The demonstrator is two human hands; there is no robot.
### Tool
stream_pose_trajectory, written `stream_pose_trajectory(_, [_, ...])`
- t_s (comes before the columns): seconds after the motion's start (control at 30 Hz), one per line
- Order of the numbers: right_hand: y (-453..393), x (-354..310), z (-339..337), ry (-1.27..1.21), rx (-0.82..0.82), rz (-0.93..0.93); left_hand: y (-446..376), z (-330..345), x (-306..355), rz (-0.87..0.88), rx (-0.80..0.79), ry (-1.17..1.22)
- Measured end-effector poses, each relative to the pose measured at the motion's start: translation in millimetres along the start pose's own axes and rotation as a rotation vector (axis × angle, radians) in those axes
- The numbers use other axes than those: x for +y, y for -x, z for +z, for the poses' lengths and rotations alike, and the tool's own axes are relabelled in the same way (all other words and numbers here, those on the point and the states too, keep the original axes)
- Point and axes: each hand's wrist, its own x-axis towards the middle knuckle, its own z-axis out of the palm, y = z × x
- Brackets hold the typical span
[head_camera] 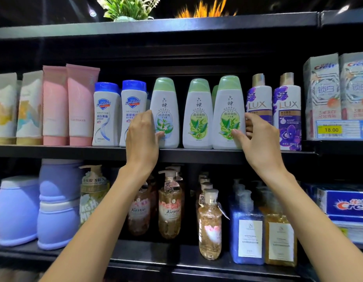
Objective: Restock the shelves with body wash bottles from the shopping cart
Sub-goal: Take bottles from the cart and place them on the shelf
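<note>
Three white body wash bottles with green caps stand upright in a row on the middle shelf (197, 154). My left hand (141, 139) holds the left bottle (166, 102), with the thumb on its front and the fingers round its left side. My right hand (260, 139) holds the right bottle (227, 106), with the thumb on its label and the fingers curled at its right edge. The centre bottle (198, 119) stands untouched between them. The shopping cart is out of view.
Two blue-capped Safeguard bottles (119, 115) stand just left of my left hand, with pink tubes (70, 104) beyond them. Purple Lux bottles (286, 112) and Crest boxes (337, 94) are to the right. Pump bottles (170, 206) and lilac tubs (58, 204) fill the lower shelf.
</note>
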Motion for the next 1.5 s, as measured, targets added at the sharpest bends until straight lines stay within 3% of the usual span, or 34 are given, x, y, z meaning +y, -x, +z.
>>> stream_pose_trajectory(0.67, [4.5, -4.9, 2.1, 0.137, 0.007, 0.036, 4.9, 10.1, 5.9, 0.001, -0.063, 0.012])
stream_pose_trajectory(0.73, [10.9, -12.7, 0.5, 0.185, 0.107, -0.038, 11.8, 1.2, 3.0, 0.055, -0.011, 0.002])
stream_pose_trajectory(0.8, [19.1, -30.8, 5.1, 0.135, 0.196, -0.133, 20.2, -16.6, -10.1, 0.074, 0.154, 0.05])
stream_pose_trajectory(0.87, [25.4, -56.7, 22.9, -0.009, 0.145, -0.219, 24.1, -36.2, -36.2, -0.014, 0.337, 0.039])
stream_pose_trajectory(0.9, [26.1, -71.8, 36.0, -0.086, 0.082, -0.236, 22.5, -44.4, -52.3, -0.08, 0.353, 0.012])
stream_pose_trajectory(0.97, [24.3, -102.2, 66.7, -0.183, -0.047, -0.236, 14.0, -53.0, -82.0, -0.211, 0.238, -0.038])
stream_pose_trajectory(1.07, [19.1, -134.2, 108.9, -0.179, -0.16, -0.192, 1.7, -54.6, -103.4, -0.259, 0.065, -0.08])
stream_pose_trajectory(1.3, [20.0, -156.5, 146.2, 0.097, -0.182, -0.074, -16.5, -44.6, -121.6, -0.238, -0.069, 0.007])
stream_pose_trajectory(1.5, [16.4, -163.3, 150.7, 0.201, -0.197, -0.059, -22.4, -43.0, -127.1, -0.221, -0.077, 0.097])
